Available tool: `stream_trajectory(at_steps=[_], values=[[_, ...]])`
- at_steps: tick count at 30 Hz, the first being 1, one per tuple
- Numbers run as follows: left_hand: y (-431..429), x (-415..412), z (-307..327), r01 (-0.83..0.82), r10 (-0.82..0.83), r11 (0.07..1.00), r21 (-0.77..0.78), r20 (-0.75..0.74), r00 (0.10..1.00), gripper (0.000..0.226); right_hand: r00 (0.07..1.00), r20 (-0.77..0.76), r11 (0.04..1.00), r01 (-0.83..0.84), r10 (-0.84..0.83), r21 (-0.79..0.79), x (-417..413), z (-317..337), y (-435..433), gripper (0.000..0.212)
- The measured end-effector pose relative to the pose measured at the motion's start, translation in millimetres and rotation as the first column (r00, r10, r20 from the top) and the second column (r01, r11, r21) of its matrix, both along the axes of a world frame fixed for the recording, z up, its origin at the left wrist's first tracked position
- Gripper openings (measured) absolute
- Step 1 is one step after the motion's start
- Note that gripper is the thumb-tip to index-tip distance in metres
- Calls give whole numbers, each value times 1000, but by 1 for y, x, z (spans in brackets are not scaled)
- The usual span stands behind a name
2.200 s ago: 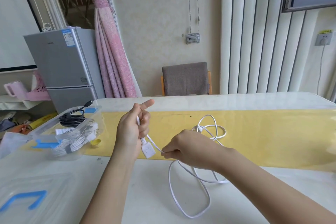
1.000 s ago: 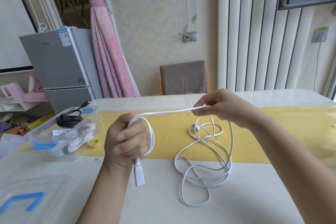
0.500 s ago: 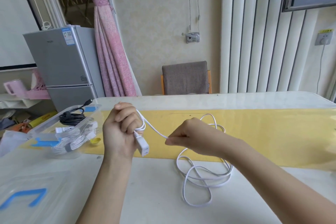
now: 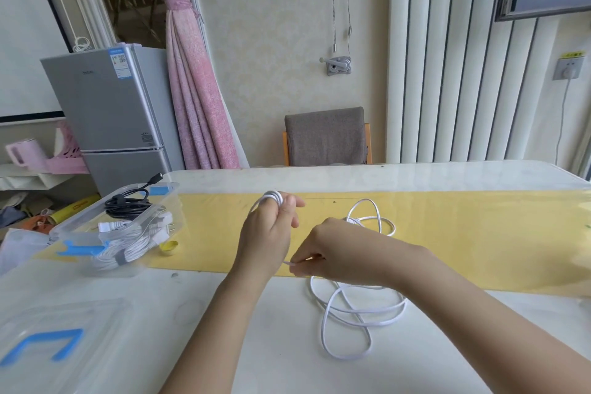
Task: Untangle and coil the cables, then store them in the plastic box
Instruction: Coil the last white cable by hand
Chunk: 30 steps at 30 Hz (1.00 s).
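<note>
My left hand (image 4: pixel 267 235) raised, fingers curled through loops of white cable (image 4: pixel 272 196), my right hand (image 4: pixel 339 254) just beside it, lower, fingertips pinching the strand

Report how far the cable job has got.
Done: coiled cables lie in the plastic box. In hand: the left hand holds a few turns of a white cable, the right hand pinching its strand. Left: most lies loose on the table; lid off.

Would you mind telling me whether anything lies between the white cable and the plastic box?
Nothing visible does. The box stands open to the left of the cable; only a small yellow cap lies low beside it.
</note>
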State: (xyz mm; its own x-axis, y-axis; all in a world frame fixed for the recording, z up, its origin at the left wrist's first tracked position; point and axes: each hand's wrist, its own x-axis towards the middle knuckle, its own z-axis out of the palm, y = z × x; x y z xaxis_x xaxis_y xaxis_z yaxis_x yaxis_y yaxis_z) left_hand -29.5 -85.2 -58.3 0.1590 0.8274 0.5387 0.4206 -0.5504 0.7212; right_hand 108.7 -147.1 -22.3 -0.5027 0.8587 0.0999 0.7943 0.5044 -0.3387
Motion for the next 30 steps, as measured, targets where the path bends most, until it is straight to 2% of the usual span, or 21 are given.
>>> stream_trajectory(at_steps=[2,4,8,9,12,14,17,18,19,23,26,29,30], values=[[-1,1,0,1,-6,999,-47,-109,994,37,1000,6,1000,-7,7,-5,4,5,-1,27],[-4,2,1,43,-64,989,-145,-146,987,40,1000,-18,1000,-1,1,6,11,14,-2,15],[-8,5,3,196,-217,921,-338,-25,976,41,983,-179,985,71,-42,158,38,35,-2,7],[-9,6,5,240,-259,890,-387,4,966,47,971,-229,974,116,-70,193,45,40,-3,6],[-14,4,12,409,-428,728,-551,101,898,68,912,-385,940,246,-142,238,65,51,-5,3],[-15,-1,15,563,-572,562,-605,206,794,67,876,-449,929,299,-175,220,75,54,-5,3],[-14,-9,16,790,-706,256,-557,451,546,57,851,-486,934,315,-199,170,83,54,-3,9],[-13,-11,18,841,-704,168,-515,535,468,55,840,-502,933,322,-203,161,84,53,-1,13],[-11,-12,19,871,-682,118,-477,599,420,52,828,-518,926,341,-215,160,86,51,1,15],[-1,-14,16,871,-588,105,-480,677,443,45,769,-589,887,425,-248,181,93,50,5,11],[3,-14,14,921,-550,9,-390,767,330,37,749,-597,865,471,-287,176,92,44,10,10],[4,-14,14,961,-521,45,-274,814,257,35,792,-506,860,481,-341,173,85,27,23,12],[5,-13,13,978,-501,18,-210,844,190,35,820,-445,872,465,-359,154,82,19,28,13]])
